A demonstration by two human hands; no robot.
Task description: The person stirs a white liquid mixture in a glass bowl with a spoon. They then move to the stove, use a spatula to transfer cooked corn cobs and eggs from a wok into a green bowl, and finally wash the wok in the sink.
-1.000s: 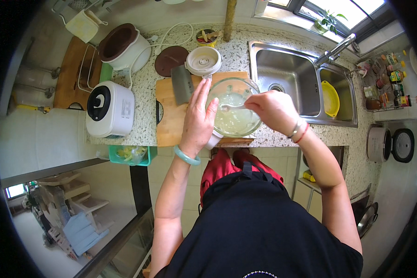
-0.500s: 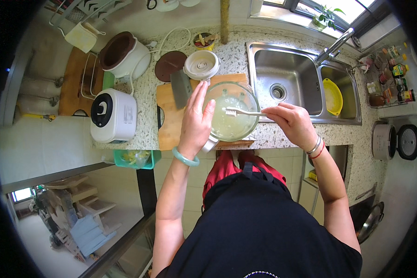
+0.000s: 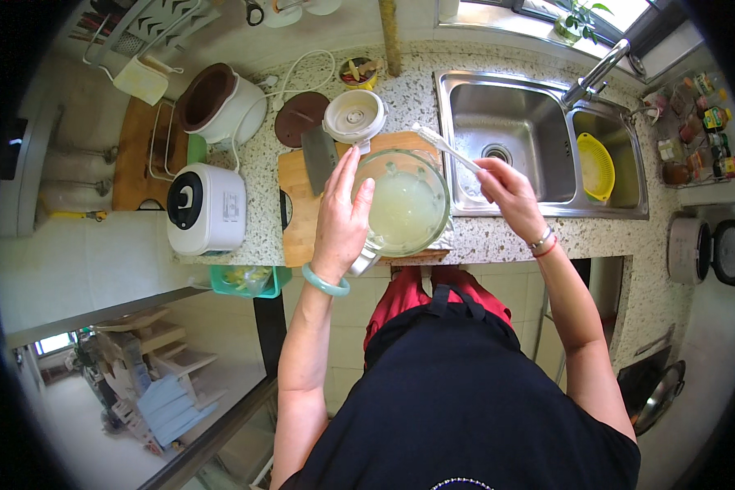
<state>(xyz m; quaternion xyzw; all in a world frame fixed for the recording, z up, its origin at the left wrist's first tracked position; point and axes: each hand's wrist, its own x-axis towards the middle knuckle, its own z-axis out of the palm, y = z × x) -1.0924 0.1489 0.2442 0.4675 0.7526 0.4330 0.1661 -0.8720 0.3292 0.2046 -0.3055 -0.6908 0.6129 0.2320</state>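
Observation:
My right hand (image 3: 508,192) pinches the handle end of a white toothbrush (image 3: 449,149). The brush head points up and left, over the far right of a round glass bowl (image 3: 443,219). Cloudy, pale yellowish liquid (image 3: 404,208) lies in the bowl. Against the bowl's left side rests my left hand (image 3: 341,220), its fingers stretched upward and its thumb apart at the rim. A white part (image 3: 364,261) shows below this hand beside the bowl; most of it is hidden. Under and behind the bowl is a wooden cutting board (image 3: 299,229).
A cleaver (image 3: 319,159) lies on the board, left of my left hand. Behind stand a white round lid (image 3: 355,114) and a brown disc (image 3: 300,122). The double sink (image 3: 510,90) with a yellow strainer (image 3: 594,167) is at right. A white cooker (image 3: 208,208) stands left.
My right hand has lifted the toothbrush from over the liquid toward the bowl's far right edge, turning its head upward. My left hand has kept its place at the bowl.

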